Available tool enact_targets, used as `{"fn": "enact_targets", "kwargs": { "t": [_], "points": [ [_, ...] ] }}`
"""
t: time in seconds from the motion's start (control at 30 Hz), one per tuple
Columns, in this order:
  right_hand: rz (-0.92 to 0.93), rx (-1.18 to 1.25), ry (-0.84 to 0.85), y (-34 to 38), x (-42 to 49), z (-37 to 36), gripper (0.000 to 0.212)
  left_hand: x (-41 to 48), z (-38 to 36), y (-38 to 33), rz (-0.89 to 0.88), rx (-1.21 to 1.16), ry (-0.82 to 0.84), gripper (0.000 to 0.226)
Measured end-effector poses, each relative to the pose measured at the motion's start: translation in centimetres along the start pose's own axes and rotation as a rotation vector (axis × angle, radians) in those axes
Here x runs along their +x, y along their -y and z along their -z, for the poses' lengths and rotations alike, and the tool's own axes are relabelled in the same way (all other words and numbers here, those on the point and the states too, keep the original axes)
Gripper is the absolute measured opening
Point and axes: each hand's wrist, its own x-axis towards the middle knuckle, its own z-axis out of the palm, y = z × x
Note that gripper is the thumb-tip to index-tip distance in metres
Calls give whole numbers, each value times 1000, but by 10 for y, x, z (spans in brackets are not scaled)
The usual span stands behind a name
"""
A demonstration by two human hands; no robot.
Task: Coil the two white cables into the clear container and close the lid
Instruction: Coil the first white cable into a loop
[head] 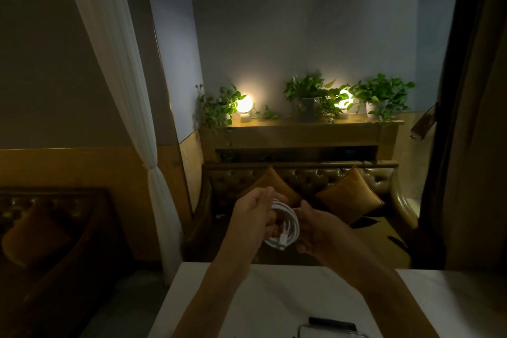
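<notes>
Both hands raised above the far edge of the white table (274, 296). Left hand (253, 218) fingers closed around one side of a coiled white cable (285, 228); right hand (319, 230) cups the opposite side, fingers touching the loops. Clear container (329, 333) barely visible at bottom frame edge, dark object (330, 322) just behind it.

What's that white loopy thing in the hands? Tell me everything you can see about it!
It is a white cable wound into a round coil of several loops, smooth and plastic-looking. One loose end with a small plug hangs across the coil's lower part. The coil is held up in the air beyond the far edge of the white table, tilted toward the camera. The left hand grips its left side, and the right hand touches its right side with its fingers. The dim light hides finer details.
</notes>
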Motion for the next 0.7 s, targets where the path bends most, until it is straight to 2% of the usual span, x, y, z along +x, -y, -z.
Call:
{"fn": "enact_targets", "kwargs": {
  "t": [0.07, 0.13, 0.27, 0.33, 0.4, 0.5, 0.6, 0.7],
  "points": [
    [79, -110, 31, 1, -9, -6, 27, 4, -1, 9, -51, 23, -135, 27],
    [162, -220, 20, 2, -18, -13, 19, 5, -2, 15, -139, 22, -188, 25],
    [293, -385, -187, -2, -16, -23, 29, 4, -3, 21, -254, -79, -225, 24],
    [327, -367, -226, -2, -13, -30, 30, 5, -2, 23, -316, -89, -257, 25],
    [355, -359, -244, -1, -11, -36, 31, 5, -2, 23, -404, -51, -279, 26],
    [391, -556, -335, 1, -9, -38, 41, 4, -1, 23, -517, 99, -301, 21],
    [403, -812, -417, 8, -13, -32, 35, 9, 6, 26, -511, 167, -371, 20],
    [516, -934, -507, 7, -20, -27, 24, 11, 9, 25, -415, 68, -417, 22]
  ]
}}
